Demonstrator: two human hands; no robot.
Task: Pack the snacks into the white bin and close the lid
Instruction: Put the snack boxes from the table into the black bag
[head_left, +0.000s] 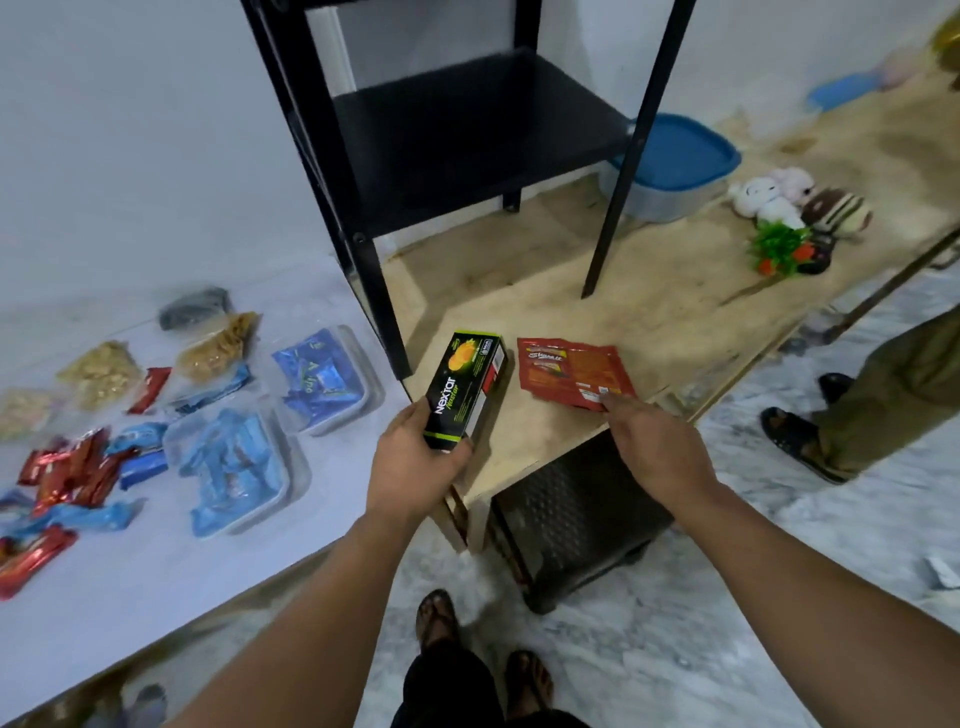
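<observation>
Snack box, black-green, is shown at the near left corner of the wooden worktop, lying just beside the black shelf frame. Its near end is gripped by the left hand: thumb on the left face, fingers curled under and round the near end. Long axis runs from the palm away toward the far edge, tilted slightly right. Red sachet lies flat near the front edge, just right of the box and apart from it. The right hand is reached toward it, fingers fairly straight, fingertips at the sachet's near right corner; whether it is pinched yet cannot be told, prob. only touched. Sachet thus lies ahead and left of the right fingers, so the right hand is the nearer one for that pick-up. No white bin is identified in view; a blue-lidded tub is seen at the far edge, and more snacks are spread on the white table to the left. Packing is judged at an early stage, w/ most items not yet gathered.
</observation>
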